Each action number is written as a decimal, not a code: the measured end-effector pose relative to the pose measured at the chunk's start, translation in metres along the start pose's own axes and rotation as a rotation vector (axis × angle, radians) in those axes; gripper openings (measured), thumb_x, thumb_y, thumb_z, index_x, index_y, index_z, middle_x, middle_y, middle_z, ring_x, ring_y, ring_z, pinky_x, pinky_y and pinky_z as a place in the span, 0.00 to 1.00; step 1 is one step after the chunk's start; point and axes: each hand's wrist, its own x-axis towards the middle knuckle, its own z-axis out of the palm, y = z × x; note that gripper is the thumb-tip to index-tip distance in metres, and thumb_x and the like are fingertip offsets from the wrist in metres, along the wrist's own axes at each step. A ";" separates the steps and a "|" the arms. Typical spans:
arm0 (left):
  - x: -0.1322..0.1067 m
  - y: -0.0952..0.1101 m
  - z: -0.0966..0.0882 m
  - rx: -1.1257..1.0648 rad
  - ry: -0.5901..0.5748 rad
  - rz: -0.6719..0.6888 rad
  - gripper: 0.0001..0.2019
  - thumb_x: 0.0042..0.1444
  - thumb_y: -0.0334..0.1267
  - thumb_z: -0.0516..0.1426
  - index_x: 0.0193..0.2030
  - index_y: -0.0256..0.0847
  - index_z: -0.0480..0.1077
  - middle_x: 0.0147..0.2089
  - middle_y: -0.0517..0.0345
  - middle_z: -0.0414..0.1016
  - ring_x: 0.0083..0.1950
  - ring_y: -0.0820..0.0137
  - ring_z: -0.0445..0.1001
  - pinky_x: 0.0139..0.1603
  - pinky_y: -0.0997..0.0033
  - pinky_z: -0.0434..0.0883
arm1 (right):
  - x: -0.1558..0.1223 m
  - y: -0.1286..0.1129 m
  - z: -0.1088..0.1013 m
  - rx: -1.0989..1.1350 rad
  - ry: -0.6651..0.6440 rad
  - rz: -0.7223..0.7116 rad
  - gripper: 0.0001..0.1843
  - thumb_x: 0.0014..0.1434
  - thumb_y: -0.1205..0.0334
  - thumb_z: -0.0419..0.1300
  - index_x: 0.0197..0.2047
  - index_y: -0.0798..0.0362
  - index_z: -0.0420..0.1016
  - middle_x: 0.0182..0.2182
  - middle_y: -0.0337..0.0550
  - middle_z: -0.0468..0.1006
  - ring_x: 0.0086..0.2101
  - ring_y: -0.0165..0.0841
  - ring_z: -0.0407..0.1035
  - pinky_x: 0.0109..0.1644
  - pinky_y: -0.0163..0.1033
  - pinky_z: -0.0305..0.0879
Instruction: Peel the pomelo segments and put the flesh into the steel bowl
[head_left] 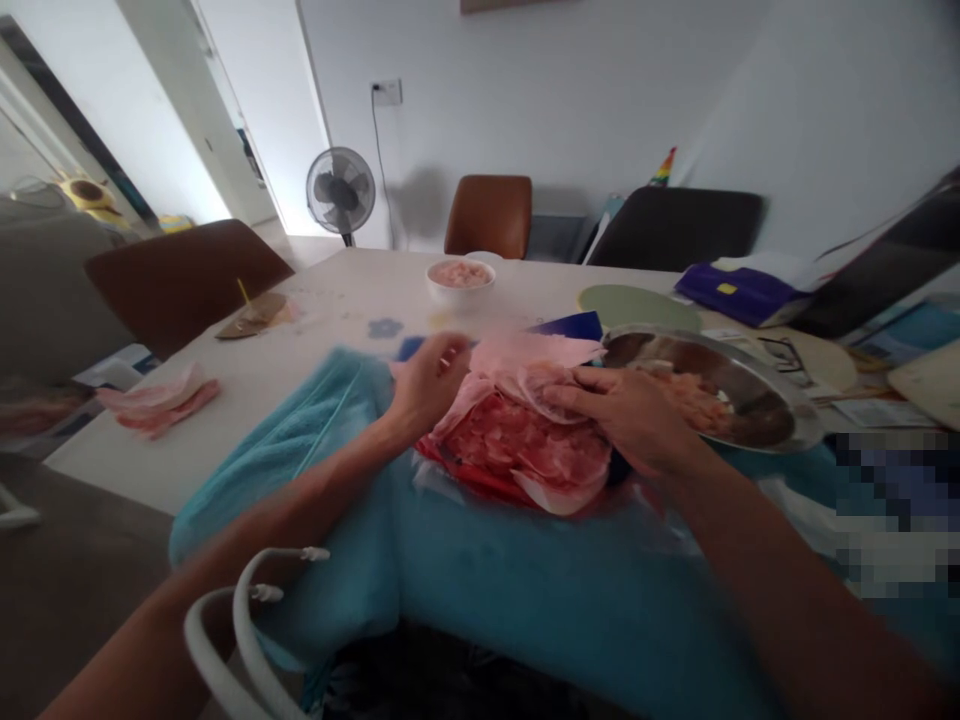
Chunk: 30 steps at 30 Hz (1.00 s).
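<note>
A pile of raw red and pale pink meat [525, 450] lies in front of me on red and clear plastic. My right hand [626, 405] pinches a thin pale flap of raw meat [551, 388] at the pile's right side, thumb and fingers closed. My left hand [431, 385] hovers at the pile's left edge, fingers curled and blurred by motion; whether it holds anything is unclear. Behind the flap spreads a wide pale pink sheet [532, 352], also blurred. Blue edges of something flat [570, 325] show beneath the pile.
A steel bowl [780, 425] with pink meat pieces stands right of my right hand. A white bowl [460, 298] of meat sits farther back. A pale meat piece [161, 400] lies at the table's left. Turquoise cloth [300, 440] covers the near edge; white cables [244, 620] hang below my left forearm.
</note>
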 end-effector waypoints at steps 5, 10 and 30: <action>-0.010 0.003 0.001 -0.213 -0.032 0.052 0.04 0.61 0.34 0.57 0.41 0.40 0.74 0.33 0.60 0.78 0.27 0.78 0.70 0.27 0.77 0.69 | -0.003 -0.001 0.005 0.108 0.089 -0.025 0.13 0.53 0.50 0.71 0.41 0.45 0.86 0.41 0.43 0.88 0.44 0.44 0.81 0.50 0.49 0.78; -0.025 0.022 0.007 -0.496 -0.289 -0.081 0.14 0.62 0.46 0.61 0.47 0.38 0.72 0.38 0.55 0.78 0.30 0.74 0.75 0.26 0.76 0.74 | -0.008 0.002 0.015 -0.126 0.428 -0.415 0.09 0.57 0.55 0.69 0.39 0.47 0.79 0.39 0.45 0.86 0.41 0.43 0.81 0.46 0.49 0.78; -0.017 0.036 0.045 -0.905 -0.498 -0.398 0.15 0.61 0.51 0.65 0.43 0.40 0.75 0.41 0.58 0.75 0.39 0.74 0.73 0.42 0.74 0.73 | -0.003 0.026 0.024 -0.342 0.558 -0.792 0.09 0.60 0.55 0.65 0.37 0.47 0.69 0.43 0.48 0.78 0.45 0.43 0.75 0.47 0.52 0.76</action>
